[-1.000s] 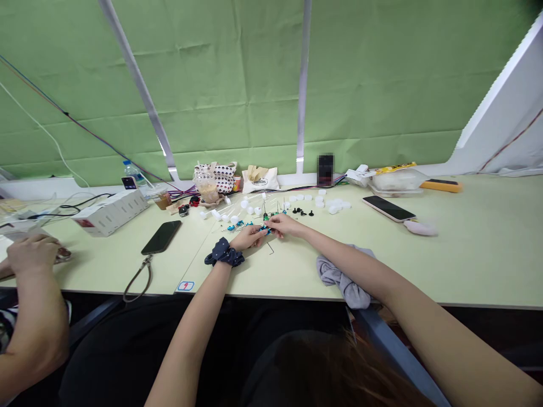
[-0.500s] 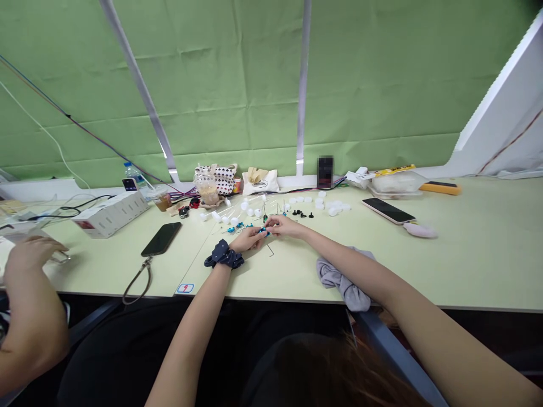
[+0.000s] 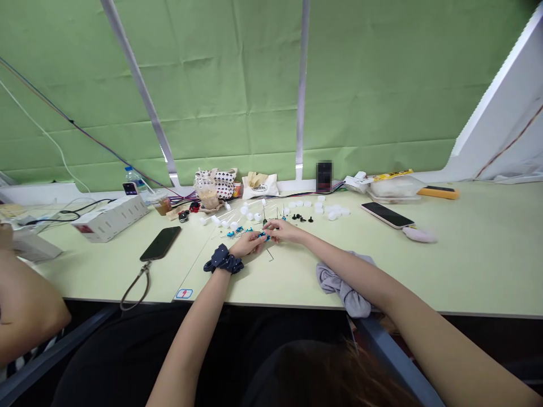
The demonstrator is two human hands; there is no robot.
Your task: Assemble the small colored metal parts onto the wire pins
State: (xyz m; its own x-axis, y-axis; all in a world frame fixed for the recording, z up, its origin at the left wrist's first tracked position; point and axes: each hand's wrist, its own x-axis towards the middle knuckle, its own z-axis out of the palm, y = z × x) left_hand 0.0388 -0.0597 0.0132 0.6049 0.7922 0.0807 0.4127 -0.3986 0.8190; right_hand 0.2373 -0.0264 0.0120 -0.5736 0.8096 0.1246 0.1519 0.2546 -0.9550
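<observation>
Green sheeting hangs behind the pale table, and between the table's front and back edges both bare hands meet. Left hand is closed around a small blue piece, with its fingers gathered narrowly. Right hand comes from the other side, its fingers bent and close together, with the tips at this same piece; I cannot tell if they pinch it or only touch it.

Compared with the pictures just before, very little is different at the hands. They stay at the same place, and the piece remains between them, well in from the front edge. I judge from this that the fine handling continues and that the piece is not yet released. An L-shaped key lies where it lies before, just in front of the hands. Other blue parts also keep their place beside the left hand, while white caps and black parts rest towards the back edge.

More change appears near the table's left end: a co-worker's arm is drawn back, and a pale box shows more clearly. This seems not to affect the work between the two hands.
</observation>
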